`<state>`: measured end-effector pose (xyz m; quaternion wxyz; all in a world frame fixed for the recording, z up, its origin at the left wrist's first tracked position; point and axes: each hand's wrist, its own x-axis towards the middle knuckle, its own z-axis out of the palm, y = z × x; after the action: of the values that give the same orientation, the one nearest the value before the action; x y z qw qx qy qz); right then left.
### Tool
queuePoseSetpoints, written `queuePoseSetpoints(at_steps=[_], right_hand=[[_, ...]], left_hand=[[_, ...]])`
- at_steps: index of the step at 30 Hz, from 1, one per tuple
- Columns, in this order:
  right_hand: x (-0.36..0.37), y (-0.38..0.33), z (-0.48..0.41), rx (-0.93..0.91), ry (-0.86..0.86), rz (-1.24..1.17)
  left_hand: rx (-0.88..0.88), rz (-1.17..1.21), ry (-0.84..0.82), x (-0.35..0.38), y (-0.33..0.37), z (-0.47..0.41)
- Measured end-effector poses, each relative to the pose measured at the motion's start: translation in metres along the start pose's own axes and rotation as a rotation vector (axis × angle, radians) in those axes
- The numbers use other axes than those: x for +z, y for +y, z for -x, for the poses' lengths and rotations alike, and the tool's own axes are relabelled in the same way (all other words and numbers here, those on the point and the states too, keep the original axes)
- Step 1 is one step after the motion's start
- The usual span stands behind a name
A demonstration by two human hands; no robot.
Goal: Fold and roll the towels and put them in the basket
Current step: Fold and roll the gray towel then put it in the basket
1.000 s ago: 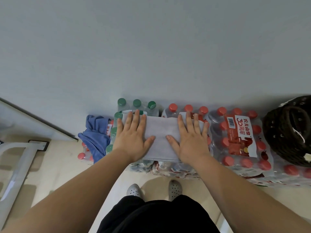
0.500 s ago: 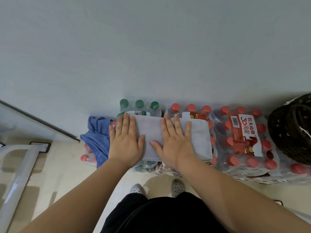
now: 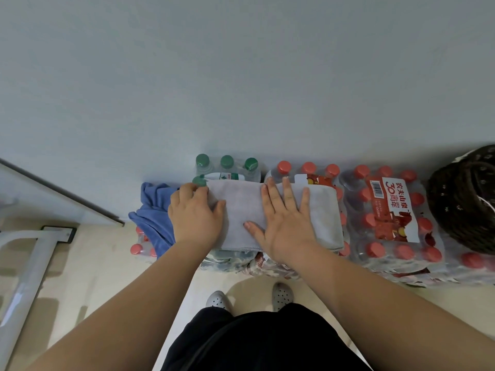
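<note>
The left hand point(image 3: 195, 215) grips the end of the grey towel point(image 3: 241, 212) with curled fingers point(image 3: 187, 190). Beside it the right hand point(image 3: 286, 223) presses flat on the towel, uncurled; the basket point(image 3: 463, 199) sits well to its right

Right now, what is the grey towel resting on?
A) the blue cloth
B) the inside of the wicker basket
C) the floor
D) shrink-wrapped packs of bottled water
D: the grey towel lies spread across the tops of the bottle packs. The right hand is flat on it and the left hand curls over its left end. The basket sits apart at the right.
</note>
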<state>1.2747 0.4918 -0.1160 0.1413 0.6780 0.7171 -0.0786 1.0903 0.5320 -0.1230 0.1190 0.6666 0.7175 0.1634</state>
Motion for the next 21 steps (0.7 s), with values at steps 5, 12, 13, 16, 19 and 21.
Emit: queuePoseSetpoints(at_steps=[5,12,13,16,19,21], right_hand=[[-0.001,0.000,0.002,-0.002,0.010,0.000],[0.002,0.008,0.001,-0.053,0.016,-0.133],[0.002,0.012,0.002,-0.070,0.029,-0.194],[-0.001,0.031,0.012,-0.084,0.094,-0.379],[0.001,0.059,0.029,-0.085,0.130,-0.436],[0.004,0.077,0.040,-0.081,0.161,-0.539]], left_hand=[[-0.078,0.207,-0.120,-0.015,0.011,-0.011],[-0.606,0.825,-0.273,-0.046,0.029,-0.010],[-0.623,0.905,-0.305,-0.052,0.036,-0.008],[-0.567,1.030,-0.335,-0.067,0.062,-0.006],[-0.444,0.995,-0.324,-0.070,0.090,-0.003],[-0.341,0.926,-0.316,-0.063,0.114,0.001]])
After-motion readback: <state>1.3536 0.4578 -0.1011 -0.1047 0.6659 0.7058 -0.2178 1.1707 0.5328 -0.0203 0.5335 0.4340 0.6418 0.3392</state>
